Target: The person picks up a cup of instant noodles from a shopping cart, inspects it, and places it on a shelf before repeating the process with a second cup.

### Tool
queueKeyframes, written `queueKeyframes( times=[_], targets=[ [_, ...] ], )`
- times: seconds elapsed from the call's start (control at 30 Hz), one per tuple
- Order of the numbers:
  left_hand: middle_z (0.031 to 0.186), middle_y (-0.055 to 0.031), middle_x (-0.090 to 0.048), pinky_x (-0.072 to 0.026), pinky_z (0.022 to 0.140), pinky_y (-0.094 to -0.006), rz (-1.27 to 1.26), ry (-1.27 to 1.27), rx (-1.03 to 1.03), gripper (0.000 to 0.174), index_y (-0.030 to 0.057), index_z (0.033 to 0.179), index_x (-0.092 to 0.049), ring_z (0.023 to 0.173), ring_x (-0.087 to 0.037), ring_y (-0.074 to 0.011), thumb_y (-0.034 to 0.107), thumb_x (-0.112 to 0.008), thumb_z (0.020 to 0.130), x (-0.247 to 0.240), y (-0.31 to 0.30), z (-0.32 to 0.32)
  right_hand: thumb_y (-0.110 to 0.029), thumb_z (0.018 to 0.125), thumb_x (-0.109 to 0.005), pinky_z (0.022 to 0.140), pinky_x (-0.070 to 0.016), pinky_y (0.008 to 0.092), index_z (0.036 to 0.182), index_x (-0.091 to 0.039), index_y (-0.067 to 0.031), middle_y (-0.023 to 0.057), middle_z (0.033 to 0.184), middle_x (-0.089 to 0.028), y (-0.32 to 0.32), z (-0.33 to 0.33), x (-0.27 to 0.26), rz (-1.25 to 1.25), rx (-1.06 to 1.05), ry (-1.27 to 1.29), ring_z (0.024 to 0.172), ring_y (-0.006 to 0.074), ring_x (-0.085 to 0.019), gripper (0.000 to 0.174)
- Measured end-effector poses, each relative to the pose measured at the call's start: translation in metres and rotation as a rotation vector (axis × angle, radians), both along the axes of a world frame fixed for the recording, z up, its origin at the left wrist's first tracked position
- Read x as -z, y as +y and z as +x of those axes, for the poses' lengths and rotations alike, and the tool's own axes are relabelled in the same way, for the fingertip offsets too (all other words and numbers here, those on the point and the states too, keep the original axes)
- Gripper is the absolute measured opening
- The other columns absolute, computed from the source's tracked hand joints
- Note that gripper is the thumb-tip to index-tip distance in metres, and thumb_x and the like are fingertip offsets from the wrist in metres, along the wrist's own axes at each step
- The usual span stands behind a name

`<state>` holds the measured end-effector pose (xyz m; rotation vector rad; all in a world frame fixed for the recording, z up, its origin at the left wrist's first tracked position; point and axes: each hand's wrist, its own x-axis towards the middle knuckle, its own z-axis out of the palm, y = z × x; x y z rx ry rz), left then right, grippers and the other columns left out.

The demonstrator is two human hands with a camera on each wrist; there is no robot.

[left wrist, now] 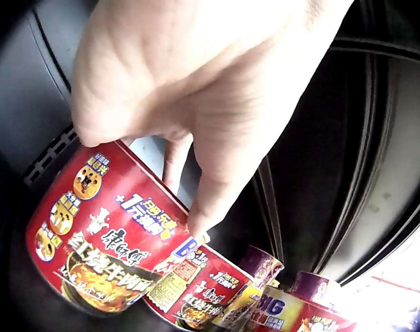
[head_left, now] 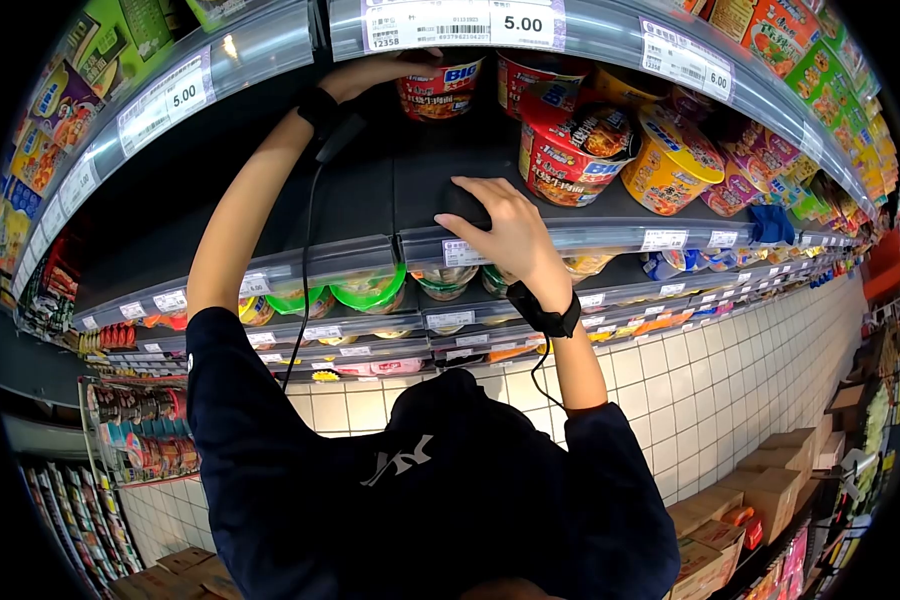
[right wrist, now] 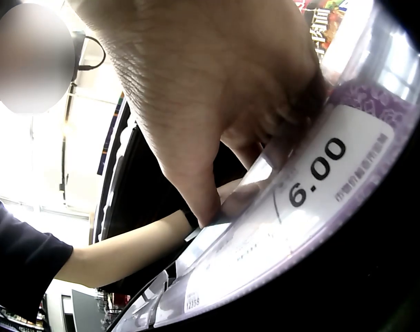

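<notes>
My left hand (head_left: pixel 382 72) reaches deep into the shelf and grips a red instant noodle cup (head_left: pixel 439 98) from above. In the left wrist view, the thumb and fingers hold the top rim of this cup (left wrist: pixel 103 228), which looks tilted there. A second red cup (left wrist: pixel 196 290) stands right beside it. My right hand (head_left: pixel 505 228) is at the shelf's front edge, its thumb and fingers spread and nothing between them. In the right wrist view the thumb lies at the clear price rail (right wrist: pixel 265 228). Right of this hand stands a red noodle cup (head_left: pixel 560 165).
A yellow noodle cup (head_left: pixel 670 165) and several purple ones stand farther right. The upper shelf's price strip (head_left: pixel 460 25) hangs low over the left hand. Lower shelves hold bowls with green lids (head_left: pixel 368 292). Cables run from both wrist cameras.
</notes>
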<state>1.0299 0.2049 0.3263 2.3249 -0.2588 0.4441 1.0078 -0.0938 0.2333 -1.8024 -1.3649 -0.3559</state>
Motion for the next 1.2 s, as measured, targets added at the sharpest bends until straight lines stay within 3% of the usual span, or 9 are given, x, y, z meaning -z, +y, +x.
queueKeyframes(
  times=[0.3, 0.47, 0.53, 0.57, 0.63, 0.97, 1.2],
  targets=[
    [0.121, -0.0057, -0.060, -0.0428, 0.102, -0.0347, 0.046, 0.004, -0.019, 0.035, 0.0113, 0.114, -0.064, 0.121, -0.050, -0.0207, 0.028, -0.071, 0.084, -0.002, 0.004, 0.000, -0.037, 0.078, -0.073, 0.087, -0.0485, 0.0398, 0.108, -0.063, 0.0066, 0.0211, 0.105, -0.065, -0.002, -0.002, 0.000, 0.013, -0.004, 0.019, 0.099, 0.0330, -0.061, 0.053],
    [0.123, -0.0091, -0.061, -0.0452, 0.100, -0.0333, -0.080, 0.031, -0.045, 0.047, 0.0079, 0.122, -0.061, 0.119, -0.053, -0.0204, 0.026, -0.076, 0.080, -0.007, -0.007, -0.010, -0.037, 0.078, -0.072, 0.088, -0.0483, 0.0401, 0.108, -0.063, 0.0069, 0.0213, 0.105, -0.065, -0.002, -0.003, -0.005, -0.016, -0.005, 0.018, 0.100, 0.0335, -0.060, 0.055],
    [0.137, -0.0101, -0.050, -0.0344, 0.107, -0.0334, -0.092, 0.130, -0.013, 0.063, 0.0095, 0.133, -0.052, 0.130, -0.041, -0.0210, 0.041, -0.072, 0.082, -0.002, 0.003, -0.005, -0.038, 0.078, -0.072, 0.088, -0.0482, 0.0402, 0.109, -0.063, 0.0069, 0.0216, 0.106, -0.065, -0.001, -0.003, -0.004, -0.015, 0.009, 0.006, 0.100, 0.0334, -0.060, 0.055],
    [0.137, -0.0101, -0.050, -0.0344, 0.107, -0.0334, -0.092, 0.127, -0.016, 0.063, 0.0095, 0.133, -0.052, 0.130, -0.041, -0.0210, 0.041, -0.072, 0.082, 0.002, 0.007, -0.003, -0.039, 0.078, -0.072, 0.088, -0.0481, 0.0404, 0.109, -0.063, 0.0065, 0.0216, 0.106, -0.065, 0.000, -0.003, -0.003, -0.025, 0.014, 0.016, 0.100, 0.0336, -0.060, 0.055],
    [0.122, -0.0095, -0.061, -0.0447, 0.099, -0.0322, -0.114, 0.038, -0.098, 0.049, 0.0076, 0.122, -0.061, 0.120, -0.052, -0.0200, 0.027, -0.077, 0.080, 0.005, 0.004, -0.003, -0.039, 0.078, -0.072, 0.088, -0.0479, 0.0403, 0.110, -0.063, 0.0061, 0.0215, 0.105, -0.065, -0.001, -0.004, -0.005, -0.033, 0.019, 0.029, 0.101, 0.0338, -0.060, 0.056],
    [0.124, -0.0073, -0.059, -0.0429, 0.100, -0.0331, -0.179, 0.010, -0.105, 0.043, 0.0085, 0.118, -0.063, 0.119, -0.052, -0.0200, 0.025, -0.076, 0.080, 0.007, 0.005, 0.001, -0.044, 0.080, -0.070, 0.090, -0.0470, 0.0388, 0.120, -0.060, -0.0002, 0.0204, 0.112, -0.062, 0.000, 0.000, -0.006, -0.170, 0.013, 0.091, 0.104, 0.0348, -0.059, 0.060],
    [0.126, -0.0077, -0.055, -0.0422, 0.100, -0.0339, 0.091, 0.016, -0.033, 0.042, 0.0121, 0.123, -0.057, 0.120, -0.050, -0.0212, 0.032, -0.067, 0.087, -0.001, -0.010, -0.015, -0.047, 0.080, -0.070, 0.090, -0.0468, 0.0390, 0.119, -0.060, 0.0007, 0.0213, 0.112, -0.062, -0.003, -0.003, -0.008, -0.159, 0.008, 0.109, 0.105, 0.0353, -0.059, 0.062]
  ],
)
